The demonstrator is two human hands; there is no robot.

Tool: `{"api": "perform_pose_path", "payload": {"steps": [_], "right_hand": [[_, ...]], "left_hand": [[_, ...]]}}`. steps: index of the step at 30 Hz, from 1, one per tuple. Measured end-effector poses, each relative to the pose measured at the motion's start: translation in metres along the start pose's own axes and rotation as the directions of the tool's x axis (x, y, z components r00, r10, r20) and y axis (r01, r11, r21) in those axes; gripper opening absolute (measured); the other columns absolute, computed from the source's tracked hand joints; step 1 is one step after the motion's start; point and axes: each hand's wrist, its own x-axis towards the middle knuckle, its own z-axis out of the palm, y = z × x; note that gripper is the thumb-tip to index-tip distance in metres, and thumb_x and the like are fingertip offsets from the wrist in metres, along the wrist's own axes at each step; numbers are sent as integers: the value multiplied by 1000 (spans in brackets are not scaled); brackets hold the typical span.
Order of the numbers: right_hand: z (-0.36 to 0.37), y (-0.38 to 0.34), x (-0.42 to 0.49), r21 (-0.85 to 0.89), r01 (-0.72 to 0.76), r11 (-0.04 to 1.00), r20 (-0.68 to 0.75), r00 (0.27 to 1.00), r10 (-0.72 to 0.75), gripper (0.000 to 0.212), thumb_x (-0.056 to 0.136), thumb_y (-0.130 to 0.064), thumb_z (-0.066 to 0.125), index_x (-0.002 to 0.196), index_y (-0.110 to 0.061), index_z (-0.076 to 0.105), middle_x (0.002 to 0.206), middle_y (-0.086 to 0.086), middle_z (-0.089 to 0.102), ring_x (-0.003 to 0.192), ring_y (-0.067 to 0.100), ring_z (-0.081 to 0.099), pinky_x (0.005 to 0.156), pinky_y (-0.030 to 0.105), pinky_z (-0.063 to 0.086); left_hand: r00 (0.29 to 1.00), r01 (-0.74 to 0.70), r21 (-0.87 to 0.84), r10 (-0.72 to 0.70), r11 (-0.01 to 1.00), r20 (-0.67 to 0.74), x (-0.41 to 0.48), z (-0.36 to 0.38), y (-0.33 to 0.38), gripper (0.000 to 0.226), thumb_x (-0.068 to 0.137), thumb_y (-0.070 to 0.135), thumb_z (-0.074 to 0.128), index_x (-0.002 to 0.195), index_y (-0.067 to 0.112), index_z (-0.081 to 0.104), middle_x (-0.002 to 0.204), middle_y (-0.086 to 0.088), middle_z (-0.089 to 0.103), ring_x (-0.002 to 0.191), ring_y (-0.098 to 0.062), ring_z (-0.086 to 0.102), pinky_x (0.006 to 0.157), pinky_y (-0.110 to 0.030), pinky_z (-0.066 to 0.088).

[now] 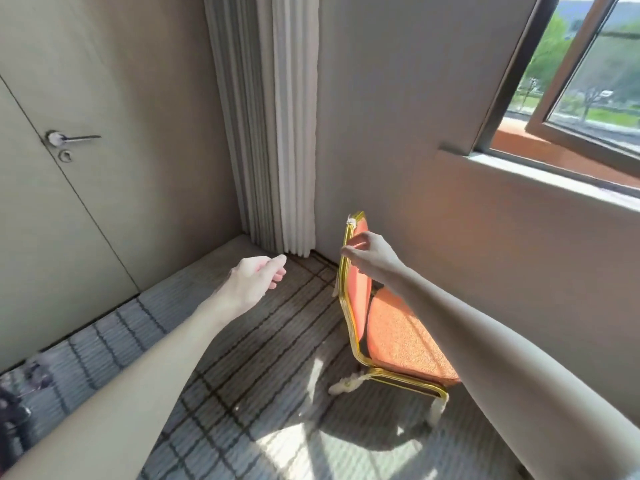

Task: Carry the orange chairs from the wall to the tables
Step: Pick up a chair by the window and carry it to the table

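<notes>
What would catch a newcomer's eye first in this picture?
The orange chair with its gold frame stands out, sunlit by the wall near the open window. The right hand is at its backrest, grip unclear, while the left hand hangs empty over the striped carpet.

Head-worn view, forward and downward

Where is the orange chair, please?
Right of centre in the head view, the orange chair stands by the wall below the window, right hand at its backrest.
</notes>
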Motion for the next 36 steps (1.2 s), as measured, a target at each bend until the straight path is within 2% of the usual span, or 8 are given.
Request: {"api": "perform_pose_path", "payload": {"steps": [5, 11, 17, 22, 29, 31, 33, 36], "right_hand": [[11, 2, 86, -73, -97, 993, -117, 989, 89, 30, 85, -36, 64, 111, -20, 62, 106, -2, 67, 86, 16, 68, 75, 34, 59], [33, -7, 165, -79, -268, 960, -271, 933, 238, 37, 88, -36, 65, 118, -16, 60, 119, 0, 63, 104, 19, 62, 92, 38, 53], [57, -1, 203, -42, -400, 915, -303, 878, 370, 41, 87, -40, 67, 119, -17, 57, 117, 0, 63, 100, 17, 61, 86, 34, 52], [65, 26, 241, 20, -483, 875, -348, 817, 459, 47, 84, -41, 71, 121, -16, 55, 114, 1, 63, 101, 19, 61, 86, 36, 54], [74, 83, 292, 125, -615, 778, -273, 733, 623, 53, 81, -45, 75, 120, -17, 54, 110, 1, 65, 97, 17, 62, 84, 34, 53], [75, 88, 306, 124, -652, 748, -229, 714, 661, 52, 78, -47, 76, 117, -20, 56, 108, 0, 65, 96, 17, 62, 86, 39, 55], [75, 87, 322, 141, -677, 722, -235, 686, 689, 50, 78, -46, 77, 115, -21, 56, 106, -2, 61, 97, 17, 60, 85, 39, 54], [79, 84, 335, 141, -715, 684, -260, 640, 723, 42, 82, -41, 75, 114, -21, 56, 101, -3, 60, 95, 18, 59, 75, 33, 50]], "left_hand": [[987, -77, 40, 70, 996, 141, 114, -19, -17, 34, 98, 48, 52, 92, 22, 73, 91, 9, 74, 88, -7, 69, 96, -36, 52], [942, -166, 97, 129, 981, 311, 237, -56, -18, 48, 79, 66, 45, 87, 27, 72, 89, 14, 74, 88, -4, 69, 96, -40, 52], [874, -247, 150, 153, 957, 461, 321, -55, -7, 53, 74, 73, 43, 86, 30, 72, 89, 17, 74, 93, -8, 69, 96, -41, 52], [767, -379, 215, 175, 900, 617, 398, -9, -4, 50, 77, 77, 42, 93, 38, 68, 104, 14, 70, 104, -12, 64, 99, -40, 49], [541, -582, 280, 106, 763, 834, 481, 67, 6, 31, 96, 53, 49, 115, 31, 61, 110, 13, 64, 104, -9, 59, 86, -30, 45], [461, -671, 274, 98, 689, 882, 501, 76, 9, 35, 95, 51, 50, 121, 29, 58, 120, 10, 63, 110, -10, 59, 93, -32, 46], [430, -740, 270, 124, 616, 895, 525, 86, 17, 42, 93, 51, 50, 128, 28, 54, 129, 8, 60, 118, -12, 56, 102, -39, 45], [380, -799, 227, 175, 556, 908, 553, 108, 22, 48, 93, 49, 51, 135, 26, 48, 136, 4, 53, 128, -15, 48, 104, -44, 44]]}}
